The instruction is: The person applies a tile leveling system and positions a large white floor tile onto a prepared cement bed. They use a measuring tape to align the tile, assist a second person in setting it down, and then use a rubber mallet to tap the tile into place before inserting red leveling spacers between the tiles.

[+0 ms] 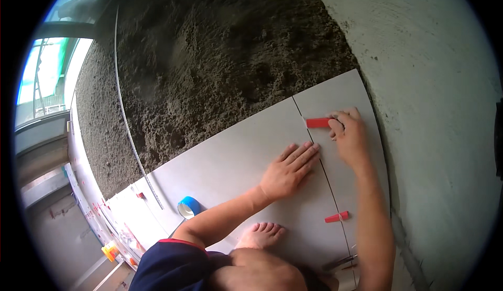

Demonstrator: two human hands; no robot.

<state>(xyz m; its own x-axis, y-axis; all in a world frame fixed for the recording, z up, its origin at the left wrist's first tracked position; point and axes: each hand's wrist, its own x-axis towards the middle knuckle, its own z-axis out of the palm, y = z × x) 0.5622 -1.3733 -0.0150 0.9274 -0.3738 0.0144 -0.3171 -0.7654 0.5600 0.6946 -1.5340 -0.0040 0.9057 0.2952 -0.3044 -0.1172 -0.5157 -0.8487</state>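
My right hand (350, 136) grips the thick end of a red tile-leveling wedge (317, 122). The wedge lies across the narrow dark joint between two pale floor tiles, its thin end at a small whitish clip in the joint. My left hand (291, 171) rests flat on the larger left tile (230, 157), fingers stretched out, the tips close to the joint. On the other side is the right tile (340, 93), alongside the wall. Nearer to me, a second red wedge (336, 217) sits across the same joint.
Rough dark mortar (236, 55) spreads beyond the tiles' far edge. A grey plastered wall (429, 92) bounds the right side. A blue roll of tape (189, 207) and a long thin pale strip (126, 118) lie left. A dark-handled tool (338, 263) lies near my bare foot (262, 234).
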